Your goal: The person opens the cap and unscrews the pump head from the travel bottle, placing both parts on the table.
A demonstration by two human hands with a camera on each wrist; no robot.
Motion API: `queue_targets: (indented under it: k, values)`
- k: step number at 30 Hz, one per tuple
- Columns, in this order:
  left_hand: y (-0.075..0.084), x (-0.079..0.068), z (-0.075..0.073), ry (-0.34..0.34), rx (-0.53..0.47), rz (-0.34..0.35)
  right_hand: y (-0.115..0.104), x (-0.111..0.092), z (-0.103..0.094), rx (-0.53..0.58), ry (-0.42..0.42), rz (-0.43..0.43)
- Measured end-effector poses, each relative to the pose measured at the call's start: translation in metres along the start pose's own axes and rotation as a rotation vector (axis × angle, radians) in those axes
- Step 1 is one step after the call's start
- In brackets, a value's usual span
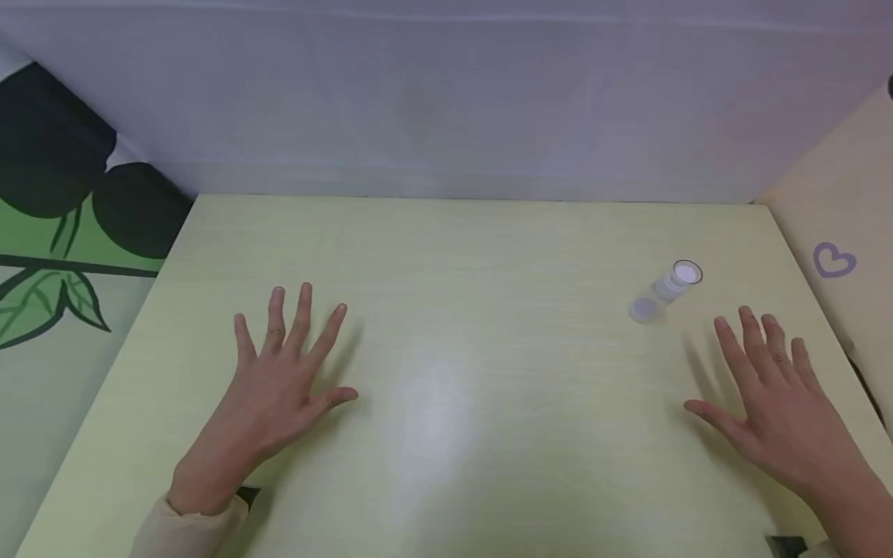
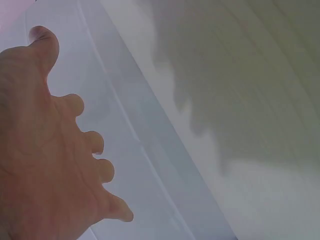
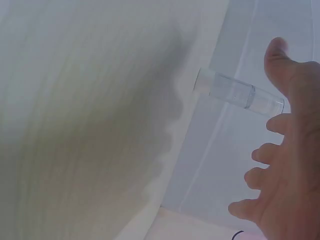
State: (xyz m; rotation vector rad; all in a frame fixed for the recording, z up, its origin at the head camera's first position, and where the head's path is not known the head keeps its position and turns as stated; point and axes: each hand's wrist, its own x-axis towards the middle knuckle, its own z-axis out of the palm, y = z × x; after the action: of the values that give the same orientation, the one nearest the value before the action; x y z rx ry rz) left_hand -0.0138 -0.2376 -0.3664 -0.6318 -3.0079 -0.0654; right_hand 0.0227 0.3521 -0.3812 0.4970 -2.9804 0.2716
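A small clear cylindrical container (image 1: 671, 288) stands upright on the light wooden table (image 1: 488, 310), toward its right side. In the right wrist view, the clear container (image 3: 231, 90) has a whitish section at the end on the table. My right hand (image 1: 781, 411) hovers just nearer to me than it, fingers spread and palm down, holding nothing. Over the left part of the table, my left hand (image 1: 272, 395) is spread the same way, with nothing in it. Shadows of both hands fall on the tabletop.
A pale cloth or wall (image 1: 446, 101) rises behind the table's back edge. At the left hangs a surface with dark shapes and green leaves (image 1: 70, 294). A beige panel (image 1: 830, 194) bearing a purple heart (image 1: 816, 261) borders the right side.
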Motion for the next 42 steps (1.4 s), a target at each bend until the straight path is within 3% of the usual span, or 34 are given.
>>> queue_targets:
  k: [7, 12, 22, 30, 35, 42]
  values:
    - [0.0, 0.003, -0.002, 0.01, -0.049, 0.023, -0.008, 0.002, 0.005, 0.106, 0.111, 0.027]
    - [0.002, 0.006, -0.006, 0.025, -0.105, 0.042, -0.012, 0.008, 0.004, 0.114, 0.205, 0.064]
    - [0.009, 0.017, -0.01, 0.083, -0.164, 0.109, -0.024, 0.02, 0.003, 0.277, 0.22, 0.258]
    - [0.013, 0.025, -0.01, 0.172, -0.188, 0.174, -0.03, 0.036, 0.014, 0.448, 0.371, 0.193]
    - [0.015, 0.029, -0.01, 0.181, -0.19, 0.19, -0.034, 0.046, 0.016, 0.547, 0.374, 0.226]
    - [0.02, 0.034, -0.01, 0.208, -0.205, 0.221, -0.037, 0.058, 0.014, 0.641, 0.313, 0.329]
